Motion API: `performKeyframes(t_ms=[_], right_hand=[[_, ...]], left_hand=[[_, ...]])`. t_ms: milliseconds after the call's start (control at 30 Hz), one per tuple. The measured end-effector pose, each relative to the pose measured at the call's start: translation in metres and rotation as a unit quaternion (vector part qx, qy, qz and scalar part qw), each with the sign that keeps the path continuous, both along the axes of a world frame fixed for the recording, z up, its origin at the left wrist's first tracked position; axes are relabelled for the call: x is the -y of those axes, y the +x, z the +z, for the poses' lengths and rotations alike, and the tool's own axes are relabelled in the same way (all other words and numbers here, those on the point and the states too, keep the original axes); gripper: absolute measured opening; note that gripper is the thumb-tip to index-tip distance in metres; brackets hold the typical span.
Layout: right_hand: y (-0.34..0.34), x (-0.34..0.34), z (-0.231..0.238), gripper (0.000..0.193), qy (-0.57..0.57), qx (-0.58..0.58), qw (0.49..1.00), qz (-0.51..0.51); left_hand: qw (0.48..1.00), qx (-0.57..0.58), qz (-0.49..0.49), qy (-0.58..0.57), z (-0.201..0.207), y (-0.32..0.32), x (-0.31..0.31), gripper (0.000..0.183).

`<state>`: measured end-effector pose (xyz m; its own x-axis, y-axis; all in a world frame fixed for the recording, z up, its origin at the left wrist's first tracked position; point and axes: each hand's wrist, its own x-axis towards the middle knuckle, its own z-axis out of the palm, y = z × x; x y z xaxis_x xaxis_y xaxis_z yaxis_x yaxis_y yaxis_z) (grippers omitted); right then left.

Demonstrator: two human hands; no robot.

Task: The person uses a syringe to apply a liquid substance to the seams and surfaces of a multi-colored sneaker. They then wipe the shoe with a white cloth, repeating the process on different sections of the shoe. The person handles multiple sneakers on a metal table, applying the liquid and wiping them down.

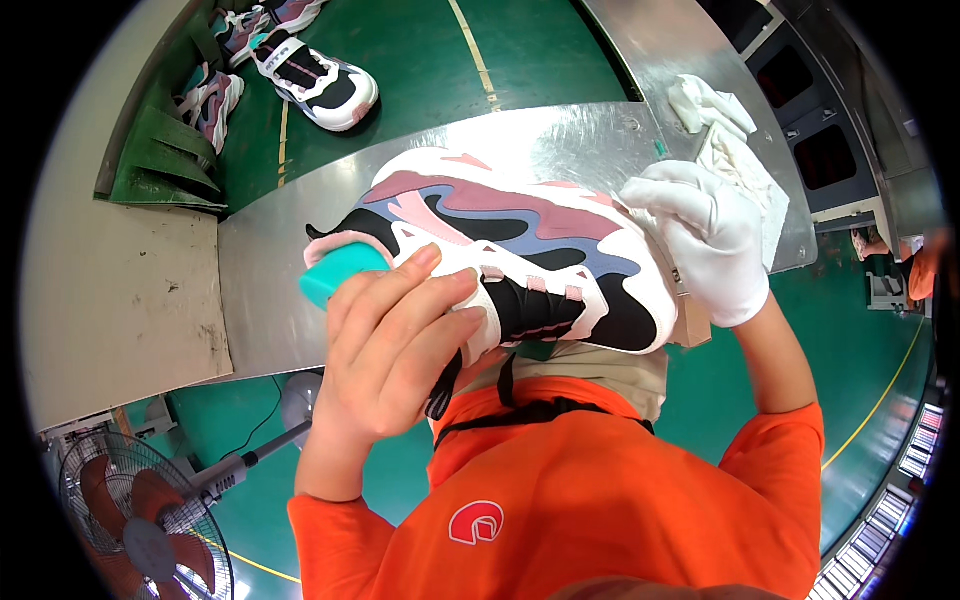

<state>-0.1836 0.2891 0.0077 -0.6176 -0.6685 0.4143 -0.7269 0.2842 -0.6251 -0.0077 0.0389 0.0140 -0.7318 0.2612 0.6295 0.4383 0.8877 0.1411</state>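
Shoe [500, 243], on side; left hand [390, 345] clamped at collar [345, 240], best kept firm; right hand [705, 225] curled by toe [652, 300], grip unclear

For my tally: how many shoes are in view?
5 visible: one shoe in the left hand; a black-and-white shoe on the green surface; two shoes top left, another shoe below. More may be hidden.

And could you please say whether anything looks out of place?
Oddly, only the right hand wears a white glove; the left hand, on the shoe, is bare. Crumpled white fabric also lies untidily on the metal surface.
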Motion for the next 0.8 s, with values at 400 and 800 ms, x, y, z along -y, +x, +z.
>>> performKeyframes(t_ms=[400, 800], right_hand=[[0.006, 0.01, 0.007, 0.033, 0.102, -0.222, 0.956, 0.163], [-0.002, -0.014, 0.009, 0.023, -0.056, 0.135, 0.989, -0.007]], left_hand=[[1.0, 0.016, 0.013, 0.014, 0.001, 0.007, -0.004, 0.027], [1.0, -0.014, 0.004, 0.006, -0.023, 0.024, 0.004, 0.023]])
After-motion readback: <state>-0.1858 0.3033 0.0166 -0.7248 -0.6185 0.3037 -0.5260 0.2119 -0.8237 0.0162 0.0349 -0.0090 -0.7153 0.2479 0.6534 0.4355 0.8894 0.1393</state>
